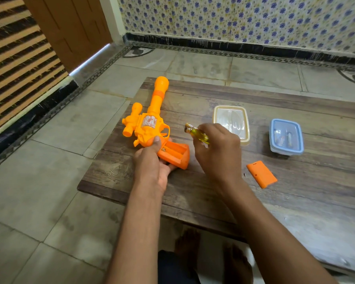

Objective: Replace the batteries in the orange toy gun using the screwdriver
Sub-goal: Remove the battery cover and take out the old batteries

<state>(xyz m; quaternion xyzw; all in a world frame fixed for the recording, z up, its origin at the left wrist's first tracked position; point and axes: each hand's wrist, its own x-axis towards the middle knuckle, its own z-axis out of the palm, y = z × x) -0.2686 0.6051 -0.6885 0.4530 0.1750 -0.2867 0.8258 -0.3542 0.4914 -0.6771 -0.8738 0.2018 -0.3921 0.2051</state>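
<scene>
The orange toy gun (150, 121) lies on its side at the left end of the wooden surface (295, 181), its grip toward the person and its barrel running up and away toward the far edge, so the long axis goes from near to far with the muzzle pointing at the far wall. The battery bay in the grip (173, 154) is open and faces up; its orange cover (261, 174) lies apart on the surface to the right.

The left hand (152, 162) holds the gun at the grip, thumb pressed on the body just behind the trigger guard and fingers curled under the handle. The right hand (217, 148) hovers just right of the bay, fingers closed round the yellow-green handle of the screwdriver (196, 133); whether it also pinches a battery I cannot tell.

The toy looks like hollow moulded plastic — light, stiff and fairly smooth, likely to skid or roll on the wood if pushed from one side only. The grip is the sound place to steady it, as now, since that pins the bay; the thin trigger guard and the small scope seem the parts most likely to snap.

Further right stand a clear lid (232, 121) and a blue-rimmed box (286, 136) holding what look like batteries — well apart from the gun
</scene>
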